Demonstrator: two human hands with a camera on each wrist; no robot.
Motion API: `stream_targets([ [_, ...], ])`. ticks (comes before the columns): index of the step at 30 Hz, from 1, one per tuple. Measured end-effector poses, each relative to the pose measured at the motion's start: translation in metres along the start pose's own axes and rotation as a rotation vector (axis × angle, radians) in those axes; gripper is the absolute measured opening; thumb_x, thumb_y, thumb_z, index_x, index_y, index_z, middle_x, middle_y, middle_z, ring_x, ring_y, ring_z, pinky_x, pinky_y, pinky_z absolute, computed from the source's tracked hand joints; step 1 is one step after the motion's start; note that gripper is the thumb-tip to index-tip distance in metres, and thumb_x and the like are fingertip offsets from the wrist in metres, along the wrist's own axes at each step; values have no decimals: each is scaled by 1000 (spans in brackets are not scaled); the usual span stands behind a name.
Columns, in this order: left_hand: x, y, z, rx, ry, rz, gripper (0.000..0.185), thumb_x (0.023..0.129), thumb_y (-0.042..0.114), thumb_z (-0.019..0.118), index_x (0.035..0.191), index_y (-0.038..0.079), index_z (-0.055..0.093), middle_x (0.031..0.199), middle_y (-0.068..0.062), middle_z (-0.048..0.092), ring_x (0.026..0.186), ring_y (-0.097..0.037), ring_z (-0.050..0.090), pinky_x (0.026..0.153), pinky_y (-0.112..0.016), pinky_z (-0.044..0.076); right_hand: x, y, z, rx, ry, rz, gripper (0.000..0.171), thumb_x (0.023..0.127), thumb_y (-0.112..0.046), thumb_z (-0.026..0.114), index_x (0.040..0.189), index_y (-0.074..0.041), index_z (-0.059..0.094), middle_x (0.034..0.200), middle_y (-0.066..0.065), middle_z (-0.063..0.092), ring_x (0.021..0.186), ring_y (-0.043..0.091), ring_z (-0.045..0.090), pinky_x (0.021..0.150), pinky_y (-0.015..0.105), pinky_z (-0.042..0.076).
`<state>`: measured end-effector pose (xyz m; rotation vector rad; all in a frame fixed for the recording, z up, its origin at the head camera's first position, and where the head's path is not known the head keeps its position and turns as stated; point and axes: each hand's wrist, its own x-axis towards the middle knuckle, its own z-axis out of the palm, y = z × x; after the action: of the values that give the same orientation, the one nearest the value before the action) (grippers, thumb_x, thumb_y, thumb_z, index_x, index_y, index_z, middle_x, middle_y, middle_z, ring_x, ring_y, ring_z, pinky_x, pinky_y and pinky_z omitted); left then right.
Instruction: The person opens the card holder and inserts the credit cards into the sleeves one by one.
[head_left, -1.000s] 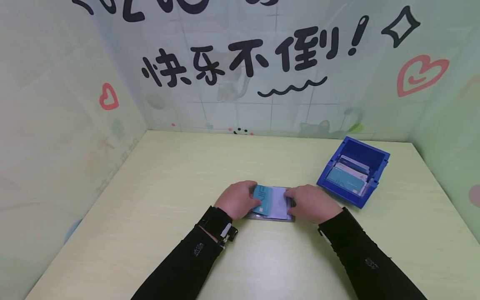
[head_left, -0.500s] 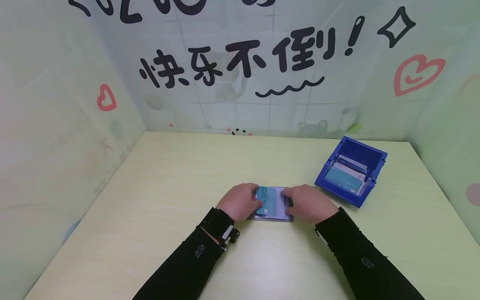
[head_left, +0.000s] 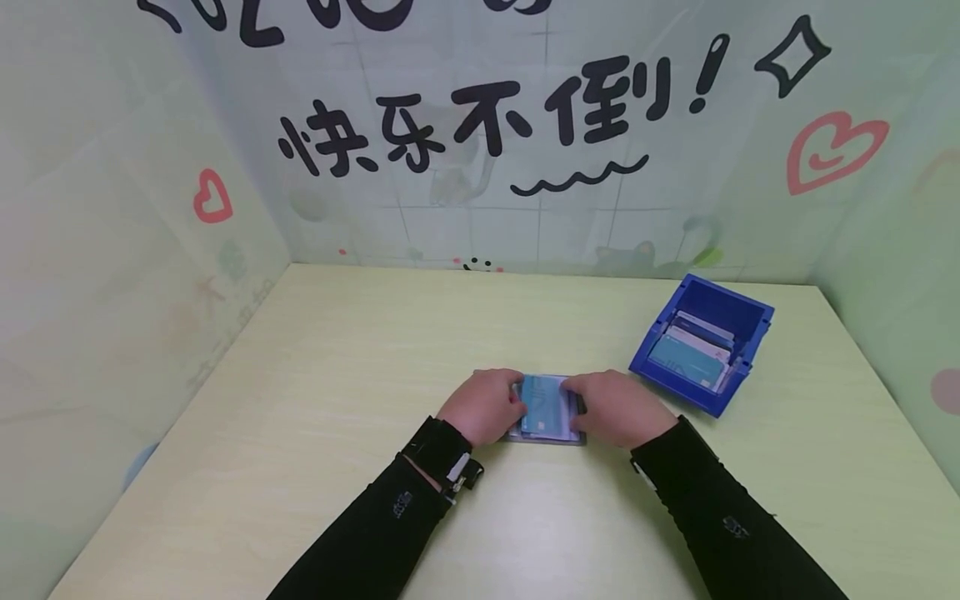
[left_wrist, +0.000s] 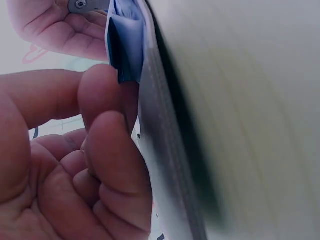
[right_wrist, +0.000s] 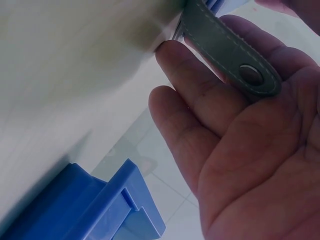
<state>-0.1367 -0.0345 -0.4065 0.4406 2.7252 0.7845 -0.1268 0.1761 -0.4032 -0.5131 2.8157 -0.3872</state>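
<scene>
The blue card (head_left: 546, 407), judged light, stiff and slippery, best taken by its edges, is pinched by the left hand (head_left: 482, 407) over the card holder (left_wrist: 159, 115), gripped rightward by the right hand (head_left: 618, 408).

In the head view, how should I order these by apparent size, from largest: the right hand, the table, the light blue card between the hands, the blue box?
1. Table
2. Blue box
3. Right hand
4. Light blue card
</scene>
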Motion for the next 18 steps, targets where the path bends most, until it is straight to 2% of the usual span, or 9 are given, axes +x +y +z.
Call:
stream_targets([
  [7, 0, 1, 1, 18, 11, 8, 47, 102, 18, 68, 146, 4, 62, 80, -1, 63, 70, -13, 58, 66, -26, 46, -1, -2, -2, 11, 3, -2, 53, 95, -20, 79, 143, -5, 64, 133, 12, 72, 101, 23, 66, 103, 48, 56],
  [12, -1, 2, 3, 1, -4, 5, 48, 102, 17, 68, 147, 4, 60, 78, 0, 60, 68, -12, 56, 62, -26, 44, 0, -2, -1, 8, 1, 1, 55, 94, -22, 81, 144, -5, 64, 135, 12, 72, 107, 24, 68, 106, 49, 55],
  [18, -1, 4, 5, 3, -8, 19, 47, 102, 17, 67, 146, 4, 61, 73, 2, 50, 65, -12, 51, 62, -25, 41, 0, -1, 0, 3, 0, 6, 57, 93, -24, 82, 144, -6, 64, 135, 12, 72, 111, 25, 70, 107, 49, 54],
])
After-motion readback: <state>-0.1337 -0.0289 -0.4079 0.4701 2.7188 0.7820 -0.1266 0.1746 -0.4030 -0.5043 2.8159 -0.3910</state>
